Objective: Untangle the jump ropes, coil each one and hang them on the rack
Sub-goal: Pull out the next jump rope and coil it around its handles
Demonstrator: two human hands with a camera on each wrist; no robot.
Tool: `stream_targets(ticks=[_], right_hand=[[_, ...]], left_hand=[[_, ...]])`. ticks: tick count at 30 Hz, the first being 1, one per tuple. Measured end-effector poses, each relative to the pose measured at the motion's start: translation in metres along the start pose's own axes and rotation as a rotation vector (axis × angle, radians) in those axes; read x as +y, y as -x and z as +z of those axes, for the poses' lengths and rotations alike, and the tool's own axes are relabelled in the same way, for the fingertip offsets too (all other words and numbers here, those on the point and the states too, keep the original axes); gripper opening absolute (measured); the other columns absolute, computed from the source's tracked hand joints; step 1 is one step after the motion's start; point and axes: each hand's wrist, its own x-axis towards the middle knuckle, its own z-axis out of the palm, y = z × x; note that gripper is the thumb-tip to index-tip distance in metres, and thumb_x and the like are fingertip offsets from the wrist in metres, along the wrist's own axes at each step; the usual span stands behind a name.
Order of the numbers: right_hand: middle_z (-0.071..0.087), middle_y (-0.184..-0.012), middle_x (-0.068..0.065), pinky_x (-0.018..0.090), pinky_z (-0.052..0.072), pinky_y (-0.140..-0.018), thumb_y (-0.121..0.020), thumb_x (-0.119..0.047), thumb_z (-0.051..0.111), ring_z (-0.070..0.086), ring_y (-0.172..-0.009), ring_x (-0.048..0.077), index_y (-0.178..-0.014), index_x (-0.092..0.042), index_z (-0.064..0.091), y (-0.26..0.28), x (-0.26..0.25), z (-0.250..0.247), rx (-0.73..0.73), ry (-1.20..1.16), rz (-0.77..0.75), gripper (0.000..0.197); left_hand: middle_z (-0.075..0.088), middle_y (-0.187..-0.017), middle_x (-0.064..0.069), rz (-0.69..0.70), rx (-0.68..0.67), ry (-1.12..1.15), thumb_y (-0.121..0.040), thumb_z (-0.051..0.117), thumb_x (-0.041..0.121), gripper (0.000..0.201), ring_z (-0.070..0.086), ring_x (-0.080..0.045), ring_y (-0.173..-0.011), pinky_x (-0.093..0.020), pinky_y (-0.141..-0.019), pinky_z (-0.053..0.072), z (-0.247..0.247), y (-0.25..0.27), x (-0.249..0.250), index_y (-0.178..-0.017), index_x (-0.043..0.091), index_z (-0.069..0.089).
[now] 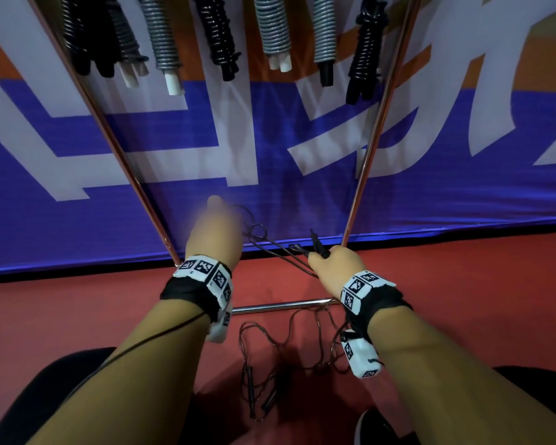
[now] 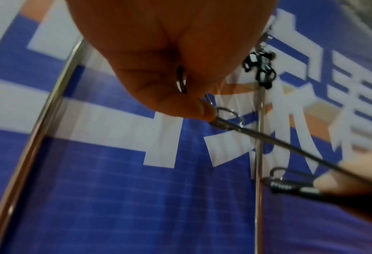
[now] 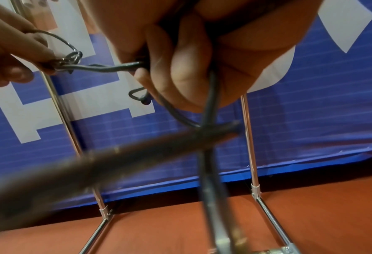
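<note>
A thin dark jump rope (image 1: 272, 244) runs between my two hands in front of the rack. My left hand (image 1: 217, 232) pinches a small knotted loop of the rope (image 2: 228, 118) between its fingertips (image 2: 204, 111). My right hand (image 1: 329, 263) grips a black handle (image 2: 295, 188) together with strands of the rope (image 3: 211, 96). From that hand the rope drops to a loose tangle (image 1: 289, 345) on the red floor, where more black handles (image 1: 250, 385) lie. In the right wrist view the left hand's fingers (image 3: 17, 49) hold the knot (image 3: 71, 59).
The metal rack has two slanted uprights (image 1: 122, 162) (image 1: 371, 146) and a low crossbar (image 1: 283, 306). Several coiled ropes (image 1: 219, 33) hang along its top. A blue and white banner (image 1: 430, 175) stands behind. My dark shoe (image 1: 374, 428) is at bottom right.
</note>
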Motion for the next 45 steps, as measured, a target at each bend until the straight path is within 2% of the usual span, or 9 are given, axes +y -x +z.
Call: stream_targets(ticks=[5, 9, 13, 17, 22, 27, 31, 37, 45], right_hand=[[0.069, -0.079, 0.003, 0.032, 0.052, -0.066, -0.094, -0.065, 0.061, 0.068, -0.07, 0.024, -0.085, -0.019, 0.061, -0.006, 0.009, 0.008, -0.008, 0.115, -0.027, 0.047], [0.076, -0.076, 0.01, 0.044, 0.065, -0.056, -0.098, -0.051, 0.06, 0.077, -0.057, 0.027, -0.099, -0.01, 0.062, -0.006, 0.012, 0.007, -0.072, 0.033, 0.058, 0.041], [0.065, -0.083, 0.006, 0.033, 0.051, -0.07, -0.101, -0.052, 0.063, 0.075, -0.089, 0.036, -0.104, -0.008, 0.064, -0.01, 0.013, 0.008, 0.024, 0.221, -0.003, 0.044], [0.068, -0.105, 0.017, 0.036, 0.046, -0.074, -0.106, -0.047, 0.059, 0.069, -0.101, 0.038, -0.116, -0.008, 0.054, -0.009, 0.01, 0.008, 0.087, 0.189, -0.054, 0.04], [0.072, -0.091, 0.005, 0.038, 0.055, -0.069, -0.104, -0.049, 0.061, 0.07, -0.082, 0.032, -0.101, -0.013, 0.053, -0.011, 0.0, -0.002, 0.205, -0.076, -0.12, 0.037], [0.072, -0.083, 0.0, 0.035, 0.053, -0.067, -0.099, -0.054, 0.066, 0.069, -0.075, 0.024, -0.096, -0.021, 0.054, -0.004, -0.015, -0.001, 0.136, -0.177, -0.23, 0.035], [0.075, -0.084, -0.002, 0.034, 0.052, -0.067, -0.092, -0.055, 0.074, 0.064, -0.068, 0.016, -0.095, -0.026, 0.063, 0.004, -0.019, 0.005, 0.004, -0.286, -0.264, 0.031], [0.071, -0.067, -0.008, 0.032, 0.05, -0.059, -0.084, -0.053, 0.086, 0.063, -0.063, 0.012, -0.098, -0.024, 0.075, 0.015, -0.023, 0.002, -0.168, -0.457, -0.191, 0.034], [0.071, -0.068, -0.004, 0.035, 0.056, -0.056, -0.087, -0.027, 0.082, 0.061, -0.062, 0.014, -0.092, -0.017, 0.077, 0.015, -0.03, -0.001, -0.118, -0.552, -0.147, 0.013]], left_hand=[[0.062, -0.082, -0.005, -0.094, -0.105, 0.139, -0.101, 0.066, 0.028, 0.026, 0.07, -0.032, -0.074, -0.038, -0.064, 0.052, 0.004, -0.006, -0.001, -0.093, 0.015, 0.046], [0.063, -0.089, -0.013, -0.391, -0.428, 0.782, -0.101, 0.066, 0.01, 0.016, 0.078, -0.032, -0.08, -0.062, -0.08, 0.063, 0.005, 0.001, 0.012, -0.1, 0.014, 0.05], [0.072, -0.095, -0.018, -0.436, -0.639, 0.942, -0.09, 0.075, -0.003, 0.034, 0.076, -0.039, -0.097, -0.055, -0.078, 0.062, 0.002, 0.01, 0.018, -0.095, 0.017, 0.048], [0.056, -0.078, -0.01, -0.443, -0.584, 0.91, -0.08, 0.078, -0.017, 0.057, 0.076, -0.029, -0.075, -0.05, -0.073, 0.065, 0.011, 0.014, 0.015, -0.097, 0.017, 0.036], [0.063, -0.096, -0.015, -0.403, -0.501, 0.803, -0.08, 0.077, -0.019, 0.048, 0.074, -0.028, -0.068, -0.041, -0.071, 0.066, 0.017, 0.016, 0.012, -0.114, 0.004, 0.05], [0.074, -0.081, -0.016, -0.373, -0.486, 0.732, -0.085, 0.07, -0.013, 0.054, 0.072, -0.031, -0.07, -0.045, -0.085, 0.063, 0.027, 0.014, 0.012, -0.132, 0.012, 0.061], [0.078, -0.1, -0.022, -0.322, -0.506, 0.68, -0.095, 0.063, 0.001, 0.023, 0.069, -0.03, -0.081, -0.042, -0.083, 0.061, 0.035, 0.015, 0.011, -0.111, 0.007, 0.078], [0.073, -0.073, -0.012, -0.32, -0.469, 0.567, -0.083, 0.069, 0.036, 0.031, 0.063, -0.024, -0.064, -0.036, -0.069, 0.05, 0.038, 0.015, 0.004, -0.089, 0.008, 0.081], [0.07, -0.079, -0.015, -0.48, -0.515, 0.955, -0.111, 0.049, 0.013, 0.021, 0.067, -0.021, -0.057, -0.037, -0.067, 0.059, 0.036, 0.02, 0.014, -0.107, 0.005, 0.069]])
